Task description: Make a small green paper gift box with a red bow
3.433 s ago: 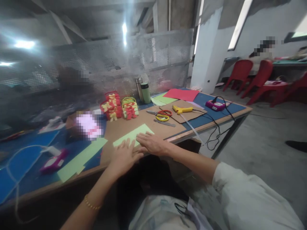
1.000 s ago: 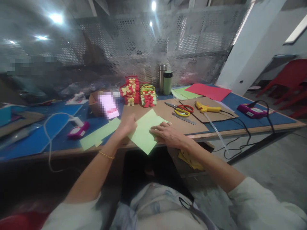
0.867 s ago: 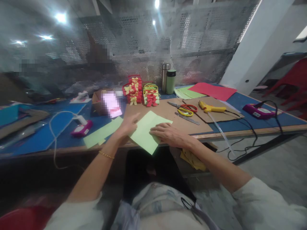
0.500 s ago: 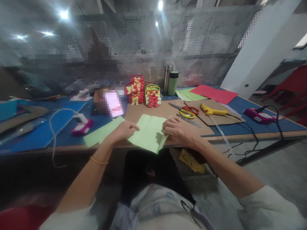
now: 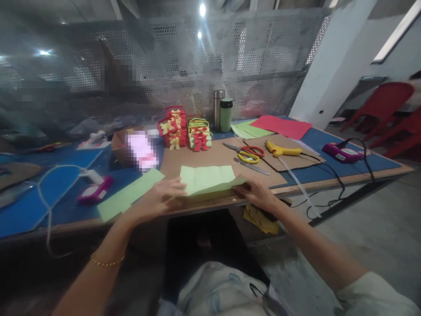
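Observation:
A light green sheet of paper (image 5: 208, 177) with fold creases lies at the table's front edge, its near side bent up. My left hand (image 5: 166, 195) grips its left end, with fingers closed on the edge. At the right end, my right hand (image 5: 256, 191) pinches the paper's corner. Beside my left wrist, more green paper strips (image 5: 131, 193) lie flat on the blue table top. Brown cardboard (image 5: 184, 158) is spread beneath the sheet. Beyond my right hand are scissors (image 5: 248, 156) with red and yellow handles and a thin metal blade (image 5: 253, 166).
A yellow glue gun (image 5: 283, 149) rests on cardboard at the right, its cord trailing over the edge. Small red (image 5: 174, 127) and green paper baskets (image 5: 200, 135) stand behind, near a green bottle (image 5: 226, 115). A lit phone (image 5: 142, 149) leans against a box. Red paper (image 5: 281, 126) lies farther back.
The green sheet has turned so its long side runs along the table edge, and its near side is folded up. Both hands have shifted to its ends. The view has swung right.

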A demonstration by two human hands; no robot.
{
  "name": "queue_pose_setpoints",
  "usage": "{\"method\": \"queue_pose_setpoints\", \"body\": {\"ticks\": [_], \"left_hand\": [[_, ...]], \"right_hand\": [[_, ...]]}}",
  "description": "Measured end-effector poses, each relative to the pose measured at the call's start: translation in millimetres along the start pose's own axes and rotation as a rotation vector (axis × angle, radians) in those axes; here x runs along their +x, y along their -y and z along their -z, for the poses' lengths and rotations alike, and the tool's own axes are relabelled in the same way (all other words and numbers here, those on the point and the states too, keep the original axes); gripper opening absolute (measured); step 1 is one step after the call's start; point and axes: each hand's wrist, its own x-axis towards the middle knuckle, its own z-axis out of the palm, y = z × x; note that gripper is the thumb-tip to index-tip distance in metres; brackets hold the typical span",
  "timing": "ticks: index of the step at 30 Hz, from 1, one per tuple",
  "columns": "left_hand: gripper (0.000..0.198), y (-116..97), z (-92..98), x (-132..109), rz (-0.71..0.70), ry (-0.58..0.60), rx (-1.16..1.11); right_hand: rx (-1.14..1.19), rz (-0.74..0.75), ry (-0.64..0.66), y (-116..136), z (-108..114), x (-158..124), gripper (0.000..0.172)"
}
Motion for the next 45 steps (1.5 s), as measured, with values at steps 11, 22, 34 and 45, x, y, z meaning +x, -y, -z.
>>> {"method": "queue_pose_setpoints", "body": {"ticks": [11, 22, 34, 45], "left_hand": [[0.036, -21.2, -24.0, 38.0, 0.482, -0.383, -0.036], [0.052, -12.5, -38.3, 41.8, 0.371, -0.399, 0.106], [0.036, 6.7, -56.5, 21.5, 0.098, -0.466, 0.329], [0.032, 17.4, -57.1, 15.0, 0.032, -0.455, 0.355]], "right_hand": [[-0.155, -0.146, -0.179, 4.7, -3.6, 25.5, 0.040], [-0.437, -0.215, -0.191, 2.5, -24.7, 24.9, 0.036], [-0.479, -0.136, -0.072, 15.3, -18.8, 20.0, 0.020], [-0.428, -0.145, -0.020, 19.4, -17.6, 24.1, 0.018]]}}
